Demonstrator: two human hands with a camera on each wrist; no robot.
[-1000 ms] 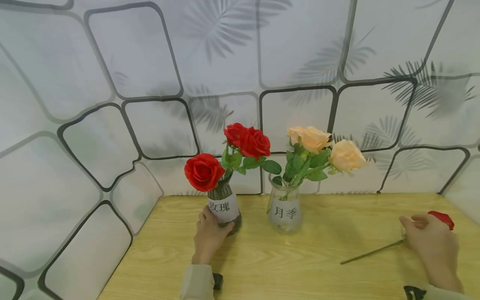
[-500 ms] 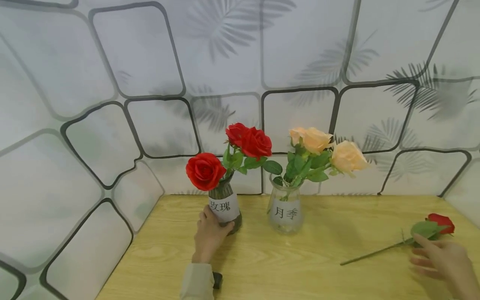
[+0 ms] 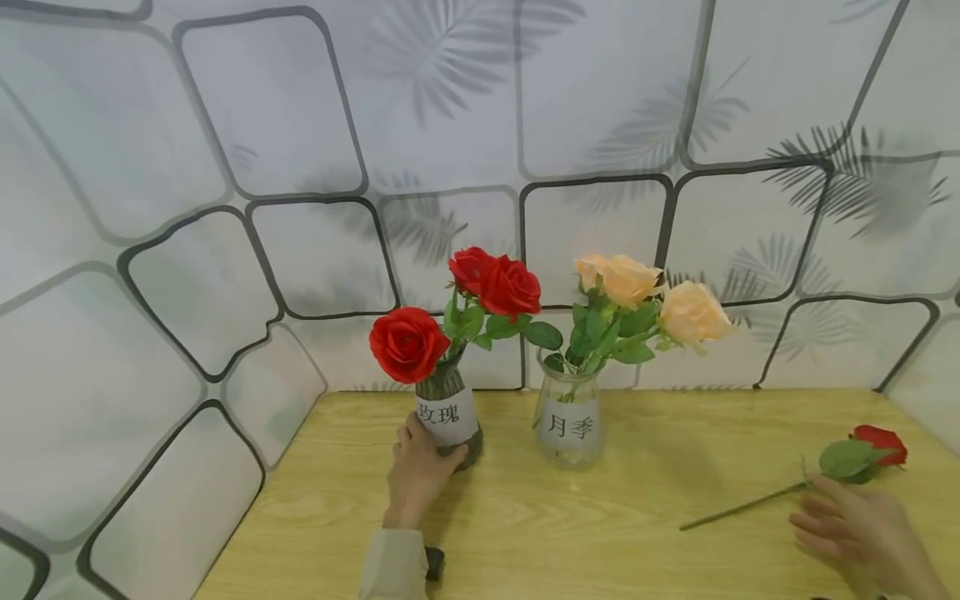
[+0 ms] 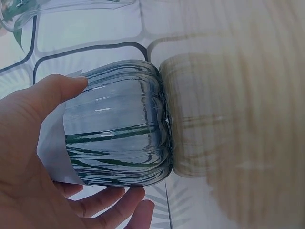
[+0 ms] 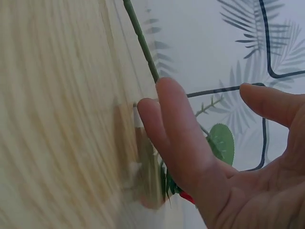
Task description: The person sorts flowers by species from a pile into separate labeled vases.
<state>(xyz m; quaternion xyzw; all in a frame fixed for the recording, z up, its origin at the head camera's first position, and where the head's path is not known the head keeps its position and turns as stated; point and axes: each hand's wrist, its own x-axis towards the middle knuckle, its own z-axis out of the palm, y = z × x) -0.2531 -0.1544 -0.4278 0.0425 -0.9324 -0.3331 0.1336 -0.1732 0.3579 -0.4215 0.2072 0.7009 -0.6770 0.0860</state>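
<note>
My left hand (image 3: 420, 471) grips the lower part of a ribbed glass vase (image 3: 442, 383) with a white paper label. Its thumb and fingers lie on opposite sides of the glass (image 4: 114, 119) in the left wrist view. Several red roses (image 3: 408, 344) stand in that vase. On the right of the table a single red rose (image 3: 879, 444) lies with green leaves and a long bare stem (image 3: 742, 508). My right hand (image 3: 858, 529) is close to the stem, thumb and fingers (image 5: 178, 129) spread apart. Whether a fingertip touches the stem I cannot tell.
A second clear glass vase (image 3: 572, 450), also labelled, holds several peach roses (image 3: 630, 279) and stands right of the first. The wood-grain table (image 3: 600, 542) meets a patterned backdrop (image 3: 450, 125) at the back and the left.
My right hand has moved off the lying rose's head, down and then slightly left toward the stem, uncovering its leaves. My left hand and both vases stay in place.
</note>
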